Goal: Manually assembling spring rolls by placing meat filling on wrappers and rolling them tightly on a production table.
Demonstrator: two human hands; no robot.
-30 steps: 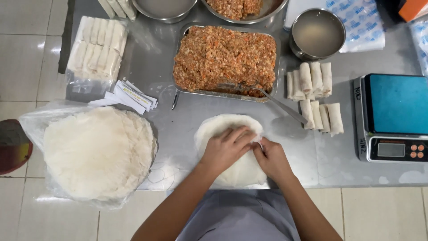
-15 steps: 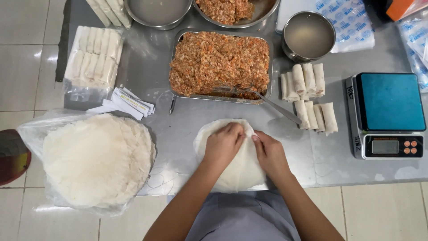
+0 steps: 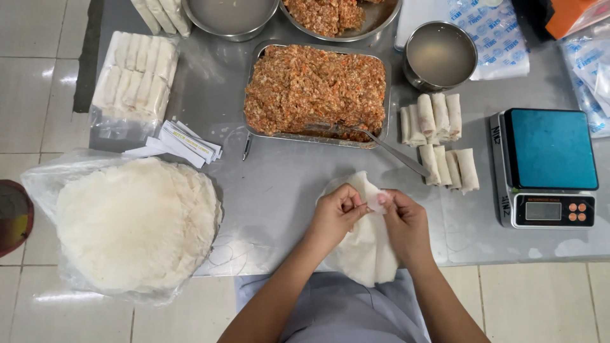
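Both hands, left hand and right hand, pinch the top edge of a thin wrapper at lower centre, fingers closed on it, peeling it; the filling tray sits just above.

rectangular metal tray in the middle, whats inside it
The rectangular metal tray is filled with orange-brown minced filling. A metal spoon rests in it, its handle sticking out over the right front rim. The spoon's bowl and the tray's bottom are covered by filling.
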